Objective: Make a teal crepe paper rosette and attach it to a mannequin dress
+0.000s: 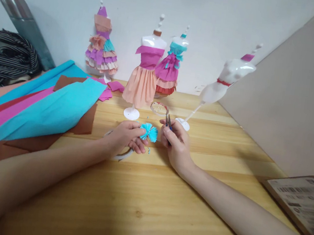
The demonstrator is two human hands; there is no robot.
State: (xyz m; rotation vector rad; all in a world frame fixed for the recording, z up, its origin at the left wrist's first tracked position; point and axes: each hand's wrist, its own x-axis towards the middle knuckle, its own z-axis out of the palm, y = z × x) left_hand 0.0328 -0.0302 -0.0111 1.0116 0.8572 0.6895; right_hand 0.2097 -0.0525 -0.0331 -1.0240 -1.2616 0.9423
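Observation:
Between thumb and fingers, my left hand (131,136) pinches a turquoise crepe paper bow (150,133), gathered at its middle with pleats fanned to both sides. My right hand (177,143) grips a small pair of scissors (168,121), blades pointing up and away, a short gap to the right of the bow. Its handles are mostly hidden by the fingers. Under my left hand and wrist lies a roll of tape (124,155), partly covered. Tiny turquoise scraps (149,151) lie on the wood just below the bow.
Paper-dressed mini mannequins stand along the wall, the nearest in a pink and peach dress (140,86). A white mannequin (214,88) with a red waistband is at the right. Another ring-shaped roll (159,109) lies behind the scissors. Crepe sheets (51,109) pile left; a cardboard parcel (302,202) sits right.

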